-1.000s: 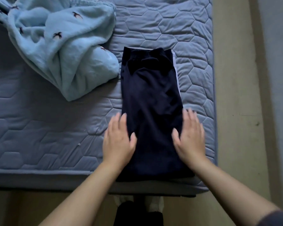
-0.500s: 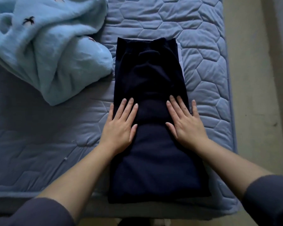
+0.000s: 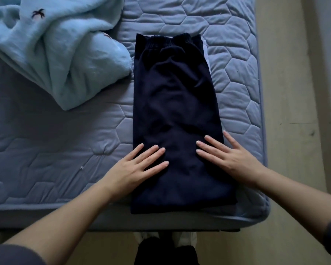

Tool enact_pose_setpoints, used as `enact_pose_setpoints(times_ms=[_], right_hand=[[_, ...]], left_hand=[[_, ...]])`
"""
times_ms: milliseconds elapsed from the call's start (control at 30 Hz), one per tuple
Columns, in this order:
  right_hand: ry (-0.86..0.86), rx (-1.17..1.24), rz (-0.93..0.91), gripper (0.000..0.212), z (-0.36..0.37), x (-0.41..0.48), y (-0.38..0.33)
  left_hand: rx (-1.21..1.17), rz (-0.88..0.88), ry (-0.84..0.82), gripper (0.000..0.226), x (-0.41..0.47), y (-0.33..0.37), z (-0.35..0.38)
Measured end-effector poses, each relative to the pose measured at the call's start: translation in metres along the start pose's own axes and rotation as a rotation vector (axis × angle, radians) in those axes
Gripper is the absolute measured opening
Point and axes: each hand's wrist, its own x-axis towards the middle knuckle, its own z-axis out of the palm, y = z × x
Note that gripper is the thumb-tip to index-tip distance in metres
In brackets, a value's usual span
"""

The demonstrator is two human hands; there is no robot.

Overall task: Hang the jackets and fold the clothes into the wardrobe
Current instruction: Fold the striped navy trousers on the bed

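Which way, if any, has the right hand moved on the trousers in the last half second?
Yes: the right hand has slid back down the trousers, away from the waistband toward the near mattress edge.

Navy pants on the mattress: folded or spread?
Folded lengthwise. The navy pants lie as one narrow strip, waistband at the far end; left hand and right hand rest flat on them.

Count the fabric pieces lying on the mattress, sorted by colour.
Dark navy: 1, the folded trousers
Light blue: 1, the crumpled fleece piece
Total: 2
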Motion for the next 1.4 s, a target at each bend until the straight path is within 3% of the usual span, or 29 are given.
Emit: enact_pose_setpoints(times_ms=[167, 333, 400, 567, 633, 700, 767, 833, 933, 1033, 1100, 1167, 1333, 1400], right_hand=[[0.033, 0.049, 0.081, 0.052, 0.004, 0.009, 0.002], [-0.007, 0.073, 0.046, 0.068, -0.001, -0.002, -0.011], [-0.022, 0.099, 0.013, 0.065, -0.011, -0.012, -0.022], [-0.158, 0.254, -0.089, 0.068, -0.054, -0.038, -0.059], [-0.178, 0.39, -0.075, 0.062, -0.069, -0.041, -0.062], [-0.144, 0.715, 0.077, 0.049, -0.082, -0.033, -0.062], [-0.096, 1.01, 0.436, 0.042, -0.094, -0.013, -0.058], [-0.134, 1.016, 0.791, 0.04, -0.098, 0.01, -0.047], [0.301, 1.143, 1.008, 0.033, -0.096, 0.037, -0.018], [0.497, 1.268, 1.162, 0.009, -0.088, 0.072, 0.008], [0.577, 1.244, 1.212, 0.017, -0.08, 0.095, 0.025], [0.585, 1.216, 1.27, 0.022, -0.07, 0.115, 0.042], [0.258, 1.157, 1.45, 0.031, -0.029, 0.124, 0.051], [0.207, 1.136, 1.488, 0.032, -0.027, 0.118, 0.045]], left_hand=[[-0.057, -0.003, -0.028, 0.052, 0.005, -0.007, 0.004], [-0.079, 0.03, -0.069, 0.055, -0.012, -0.001, -0.005], [-0.111, 0.047, -0.097, 0.055, -0.02, 0.011, -0.016], [-0.235, 0.15, -0.224, 0.071, -0.047, 0.041, -0.046], [-0.34, 0.11, -0.292, 0.068, -0.053, 0.042, -0.052], [-0.579, -0.057, -0.335, 0.061, -0.045, 0.034, -0.052], [-0.916, -0.266, -0.457, 0.055, -0.026, 0.021, -0.056], [-1.223, -0.612, -0.243, 0.035, -0.008, 0.009, -0.064], [-1.242, -1.049, 0.162, 0.018, 0.021, -0.021, -0.076], [-1.519, -1.166, 0.428, 0.008, 0.058, -0.056, -0.085], [-1.714, -1.151, 0.447, 0.02, 0.075, -0.078, -0.08], [-1.637, -1.11, 0.39, 0.032, 0.087, -0.089, -0.067], [-1.229, -1.198, 0.34, 0.023, 0.104, -0.087, -0.032], [-1.142, -1.277, 0.294, 0.028, 0.107, -0.08, -0.028]])
